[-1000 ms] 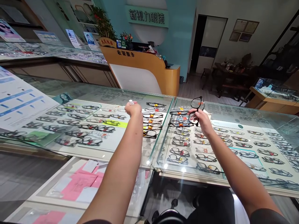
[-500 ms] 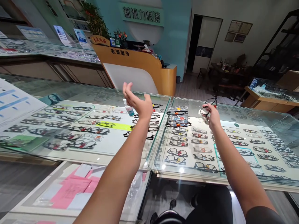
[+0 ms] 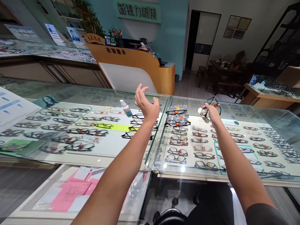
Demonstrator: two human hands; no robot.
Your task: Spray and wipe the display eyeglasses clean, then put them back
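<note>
Raised over the left glass counter, my left hand [image 3: 147, 104] is open and empty, its fingers apart and slightly curled. Just left of it a small white spray bottle [image 3: 126, 108] with a blue-green label stands on the glass. My right hand [image 3: 212, 114] grips a pair of dark-rimmed eyeglasses [image 3: 217, 104] above the right counter. The fingertips are partly hidden behind the frame. Several dark eyeglass frames [image 3: 140, 127] lie beneath my left forearm, partly covered by it. Another group of frames [image 3: 177, 122] with orange tags lies on the right counter between my hands.
Glass display counters [image 3: 164, 147] hold rows of eyeglasses. An open drawer [image 3: 21, 207] with pink and white papers juts out at lower left. A white printed sheet [image 3: 14, 106] stands at far left. Beyond the counters is a wooden cashier desk [image 3: 167, 78]. A stool [image 3: 171, 215] is below.
My left hand has moved right, farther from the spray bottle. The eyeglasses in my right hand have turned, and more of their frame shows. The view has shifted slightly.
</note>
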